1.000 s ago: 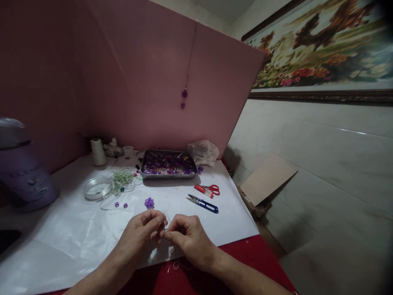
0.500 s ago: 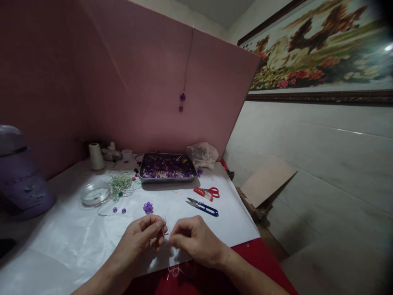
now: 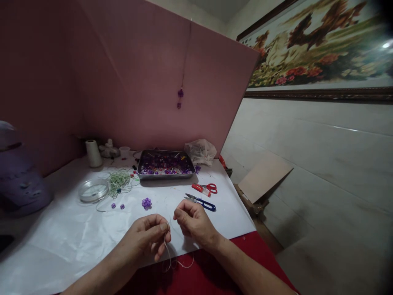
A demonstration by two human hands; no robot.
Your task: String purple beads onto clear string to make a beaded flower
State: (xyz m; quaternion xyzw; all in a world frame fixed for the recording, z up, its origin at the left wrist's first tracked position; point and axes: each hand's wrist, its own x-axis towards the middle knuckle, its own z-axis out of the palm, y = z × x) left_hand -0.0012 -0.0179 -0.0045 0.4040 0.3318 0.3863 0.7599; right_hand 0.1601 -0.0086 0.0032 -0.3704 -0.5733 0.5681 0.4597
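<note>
A thin pale thread (image 3: 166, 243) is pinched between the thumb and forefinger of my left hand (image 3: 150, 235). Its loose end hangs down in a curl over the red cloth, and a short fine end stands up above the fingertips. Just to the right, my right hand (image 3: 196, 223) is raised with thumb and forefinger pressed together; whatever lies between them is too small to make out. Beyond the hands, a purple bead cluster (image 3: 146, 203) lies on the white sheet. Blue thread snips (image 3: 205, 204) lie partly behind my right hand.
A metal tray (image 3: 167, 176) of mixed beads stands at the back, beside a plastic bag (image 3: 201, 151). Red scissors (image 3: 211, 188) lie on the right. Leftward are tangled green cord (image 3: 119, 180), a clear round dish (image 3: 94, 190), a thread spool (image 3: 93, 154) and a purple bottle (image 3: 24, 180).
My right hand has moved up and away from my left, which keeps its pinch on the thread. The hanging thread has shifted and now trails in a longer curl. The view has tilted slightly.
</note>
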